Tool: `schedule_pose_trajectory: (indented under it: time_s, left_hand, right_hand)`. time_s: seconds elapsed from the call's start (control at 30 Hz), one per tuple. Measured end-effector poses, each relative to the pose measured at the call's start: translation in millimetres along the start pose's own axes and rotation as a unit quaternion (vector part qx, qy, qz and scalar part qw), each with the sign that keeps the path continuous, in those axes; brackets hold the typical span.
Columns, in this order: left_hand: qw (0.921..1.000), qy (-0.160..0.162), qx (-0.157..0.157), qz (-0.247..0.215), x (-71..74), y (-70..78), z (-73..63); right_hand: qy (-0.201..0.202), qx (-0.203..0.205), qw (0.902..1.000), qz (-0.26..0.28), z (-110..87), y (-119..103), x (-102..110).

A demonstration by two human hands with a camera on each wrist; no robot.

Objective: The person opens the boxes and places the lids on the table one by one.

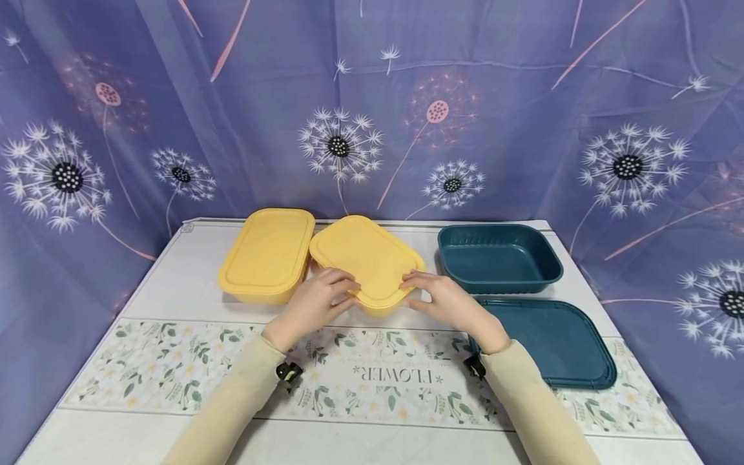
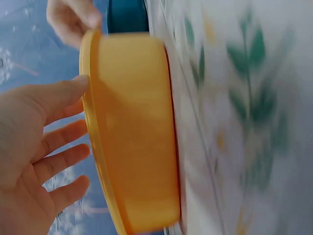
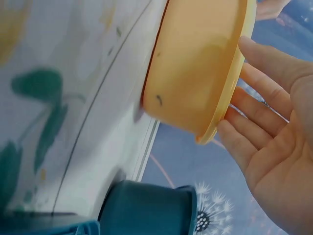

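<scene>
Two hands point(image 1: 316, 297) point(image 1: 450, 302), fingers loosely extended, touching yellow lid point(image 1: 369, 255) | white table point(image 1: 116, 436), floral band point(image 1: 159, 365) | purple dandelion-print curtain point(image 1: 273, 77)

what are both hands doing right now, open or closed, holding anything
Left hand: open, touching the yellow rounded-rectangular plastic lid at its edge.
Right hand: open, touching the same lid's edge.

On the desk point(image 1: 116, 436), a lidded container point(image 1: 268, 252) stands left. Just right of it, at an angle, sits a second lidded container point(image 1: 366, 252). Farther right is an open container point(image 1: 506, 287), a loose lid point(image 1: 560, 342) before it. A curtain point(image 1: 395, 32) hangs behind and along both sides.
</scene>
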State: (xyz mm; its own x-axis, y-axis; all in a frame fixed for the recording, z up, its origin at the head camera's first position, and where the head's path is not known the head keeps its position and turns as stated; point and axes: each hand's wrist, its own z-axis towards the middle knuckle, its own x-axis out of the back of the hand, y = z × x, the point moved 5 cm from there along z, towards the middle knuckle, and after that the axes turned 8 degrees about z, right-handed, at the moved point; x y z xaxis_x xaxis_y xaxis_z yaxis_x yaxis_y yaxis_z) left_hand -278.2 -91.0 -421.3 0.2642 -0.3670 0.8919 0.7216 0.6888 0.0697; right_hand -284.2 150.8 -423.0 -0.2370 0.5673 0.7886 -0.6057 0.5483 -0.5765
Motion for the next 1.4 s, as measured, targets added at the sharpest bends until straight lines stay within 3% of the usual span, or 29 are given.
schedule_pose_trajectory:
  time_s: [0.3,0.4,0.53,0.7,0.9,1.4]
  left_hand:
    - [0.9971,0.002,0.068,0.035,11.2,-41.7,-2.5]
    - [0.9964,-0.009,0.076,0.036,9.0,-48.4,-3.6]
    - [0.9963,-0.011,0.081,0.029,4.4,-50.9,-5.8]
    - [0.9962,0.002,0.08,0.034,2.8,-48.9,-6.2]
    - [0.9956,0.018,0.081,0.043,4.5,-37.8,-6.8]
    - [0.989,0.039,0.085,0.114,3.3,-11.7,-4.8]
  right_hand:
    - [0.007,0.046,0.9979,-0.046,-0.1,-27.2,-9.6]
    - [0.016,0.055,0.9964,-0.061,0.9,-33.1,-10.9]
    - [0.024,0.034,0.9966,-0.071,3.1,-32.0,-11.2]
    - [0.036,0.014,0.9971,-0.066,3.1,-25.7,-9.3]
    - [0.048,0.011,0.9986,-0.019,0.2,-10.5,-4.4]
    - [-0.004,-0.029,0.9994,0.019,-4.4,8.1,11.8]
